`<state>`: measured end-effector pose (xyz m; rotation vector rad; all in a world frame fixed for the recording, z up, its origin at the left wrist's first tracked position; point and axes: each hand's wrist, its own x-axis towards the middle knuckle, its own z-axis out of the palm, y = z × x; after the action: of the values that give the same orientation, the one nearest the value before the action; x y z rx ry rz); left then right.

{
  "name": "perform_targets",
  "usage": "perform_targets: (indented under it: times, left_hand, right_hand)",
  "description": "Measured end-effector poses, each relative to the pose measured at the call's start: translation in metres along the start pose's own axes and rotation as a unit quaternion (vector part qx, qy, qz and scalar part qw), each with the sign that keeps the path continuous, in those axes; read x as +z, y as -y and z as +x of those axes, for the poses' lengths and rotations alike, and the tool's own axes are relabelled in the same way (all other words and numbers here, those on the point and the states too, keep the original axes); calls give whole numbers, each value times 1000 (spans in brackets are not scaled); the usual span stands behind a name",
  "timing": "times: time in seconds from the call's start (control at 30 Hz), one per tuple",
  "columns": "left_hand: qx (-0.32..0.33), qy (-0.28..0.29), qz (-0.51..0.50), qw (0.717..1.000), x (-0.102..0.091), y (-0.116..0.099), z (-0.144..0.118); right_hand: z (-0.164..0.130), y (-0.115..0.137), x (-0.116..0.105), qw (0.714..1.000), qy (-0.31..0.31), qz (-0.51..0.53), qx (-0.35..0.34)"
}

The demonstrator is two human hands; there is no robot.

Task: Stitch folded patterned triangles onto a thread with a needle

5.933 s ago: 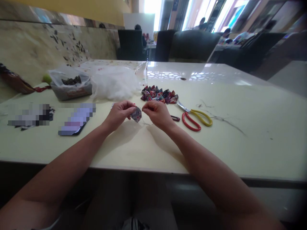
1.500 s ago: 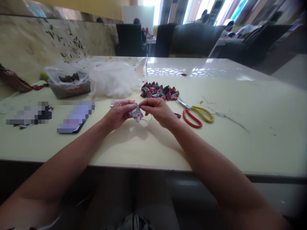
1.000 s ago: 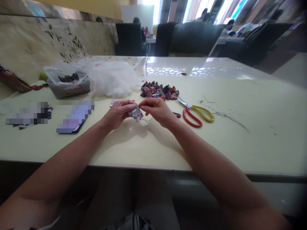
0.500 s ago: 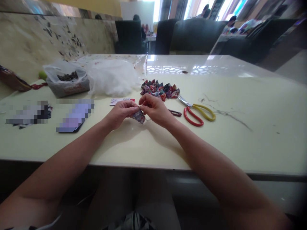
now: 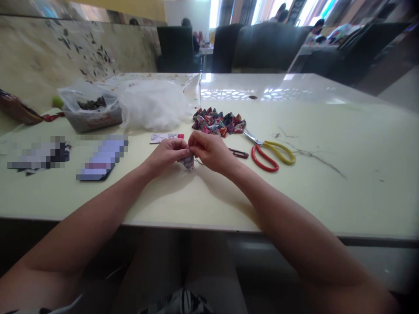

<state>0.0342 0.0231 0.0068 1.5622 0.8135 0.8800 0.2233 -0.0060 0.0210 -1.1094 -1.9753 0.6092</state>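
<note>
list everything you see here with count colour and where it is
fabric piece: one, patterned dark, pinched between both hands
fabric pile: many pieces, red and dark, behind the hands
scissors: one, red and yellow handles, right of the hands
stuffing: one heap, white, far left of the pile
plastic bag: one, clear with dark contents, left of the stuffing
loose threads: a few, dark, right of the scissors
table: one, cream
left hand: one, fingers closed on the fabric piece
right hand: one, fingers closed on the fabric piece

A small patterned fabric piece (image 5: 187,162) hangs pinched between both hands' fingers, just above the table.
</note>
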Motion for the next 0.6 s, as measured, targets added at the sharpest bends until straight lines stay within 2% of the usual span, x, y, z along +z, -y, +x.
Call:
perform_targets:
  times: [0.27, 0.4, 0.6]
  left_hand:
    - [-2, 11, 22, 1000, -1, 1, 1]
    - [5, 6, 44, 999, -1, 1, 0]
    - [15, 3, 73, 997, -2, -1, 0]
  right_hand:
    - [0, 1, 0, 1000, 9, 0, 4]
    - [1, 0, 3, 1000, -22, -18, -11]
    - [3, -6, 6, 999, -33, 35, -20]
